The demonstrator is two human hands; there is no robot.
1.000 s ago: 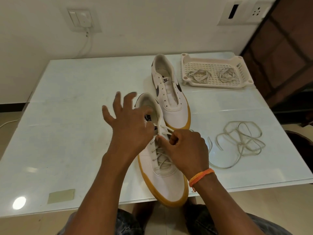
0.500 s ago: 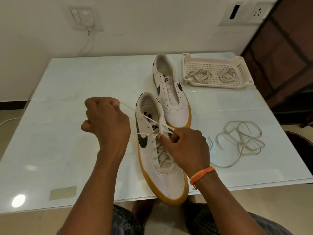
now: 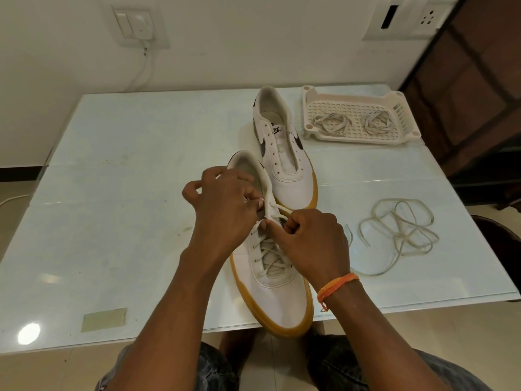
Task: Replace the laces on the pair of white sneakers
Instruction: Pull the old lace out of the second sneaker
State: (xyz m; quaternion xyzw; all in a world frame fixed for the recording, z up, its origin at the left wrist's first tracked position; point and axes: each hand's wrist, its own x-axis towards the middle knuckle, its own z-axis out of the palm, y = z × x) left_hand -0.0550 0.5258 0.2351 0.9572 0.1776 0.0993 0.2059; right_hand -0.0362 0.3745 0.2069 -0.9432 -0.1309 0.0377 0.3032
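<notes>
Near shoe (image 3: 270, 249) on worktop (image 3: 127, 193), lacing reached top eyelets. Left hand (image 3: 222, 210) and right hand (image 3: 313, 244) fingers pinched lace (image 3: 277, 207) ends. Next: likely thread last eyelets, then far shoe (image 3: 284, 153).

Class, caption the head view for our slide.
Both hands, left and right, lace the near sneaker; the far sneaker waits unlaced.

A switch plate (image 3: 140, 25) sits upper left on the wall, a socket (image 3: 406, 18) upper right, and tape (image 3: 103, 319) lower left on the table (image 3: 112, 193).
</notes>
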